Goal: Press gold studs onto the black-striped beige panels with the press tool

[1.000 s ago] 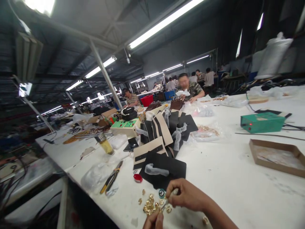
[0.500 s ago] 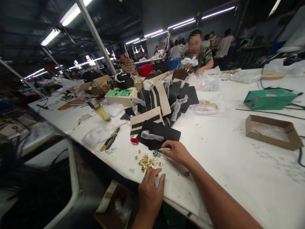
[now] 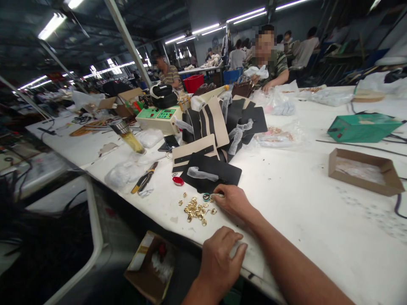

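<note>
My right hand (image 3: 232,201) is closed in a pinch on a thin pale stick-like tool (image 3: 217,195), mostly covered by the fingers. Its tip end lies close to a small round teal-rimmed piece (image 3: 206,197). Gold-coloured metal fittings (image 3: 194,208) form a loose heap to the left of that hand. Over the table's near edge, my left hand (image 3: 224,254) has its fingers bent and the thumb apart, with nothing visible between them. Beyond the right hand lies a black flat panel (image 3: 227,170) with a strip of white wrapping (image 3: 202,174) on it.
A red oval object (image 3: 178,181) and yellow-black pliers (image 3: 145,178) lie left of the fittings. Black and beige panels (image 3: 213,123) are piled behind. A cardboard tray (image 3: 392,180) and a green box (image 3: 362,128) stand right. Across the table sits a person (image 3: 280,70).
My left hand has drawn back from the gold fittings, moving right and toward me. The right hand stays near the teal-rimmed piece. The view has shifted slightly.
</note>
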Tool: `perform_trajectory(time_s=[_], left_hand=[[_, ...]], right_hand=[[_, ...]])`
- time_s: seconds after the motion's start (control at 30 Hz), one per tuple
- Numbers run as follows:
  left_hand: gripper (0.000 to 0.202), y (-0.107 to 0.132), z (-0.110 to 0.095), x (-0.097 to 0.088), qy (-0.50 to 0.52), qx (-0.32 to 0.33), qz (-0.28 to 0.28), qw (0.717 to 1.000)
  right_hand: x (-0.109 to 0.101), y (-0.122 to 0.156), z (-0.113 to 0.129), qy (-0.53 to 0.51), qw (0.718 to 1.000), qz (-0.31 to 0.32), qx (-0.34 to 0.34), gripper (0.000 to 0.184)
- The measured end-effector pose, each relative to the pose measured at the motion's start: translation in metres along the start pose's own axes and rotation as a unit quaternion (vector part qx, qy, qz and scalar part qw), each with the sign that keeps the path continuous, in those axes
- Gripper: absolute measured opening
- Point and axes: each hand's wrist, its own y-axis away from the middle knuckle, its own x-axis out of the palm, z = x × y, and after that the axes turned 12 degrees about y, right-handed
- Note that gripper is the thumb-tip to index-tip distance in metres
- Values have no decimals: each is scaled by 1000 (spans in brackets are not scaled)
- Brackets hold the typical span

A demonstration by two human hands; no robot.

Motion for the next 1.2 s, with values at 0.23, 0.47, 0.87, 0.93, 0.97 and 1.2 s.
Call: perform_trajectory(time_s=[0.23,0.47,0.87,0.93,0.97,1.2], left_hand=[[25,-14,6,8,-25,-34,43,998],[34,-37,16,24,-77,-37,72,994],[12,-71,1,39,-151,-54,146,976],[15,-71,3,35,-125,-58,135,981],[15,-70,4,31,-96,-64,119,986],[26,-41,12,-20,358,-344,-191,847]], right_hand=[[-16,-5,-9,-192,981,-3,22,14],[-37,-7,-22,-394,917,30,55,22],[-42,-8,-29,-482,874,14,65,30],[-42,-7,-28,-480,874,17,65,30],[-42,-6,-28,-481,874,18,64,31],[-33,-2,-18,-482,875,39,40,36]])
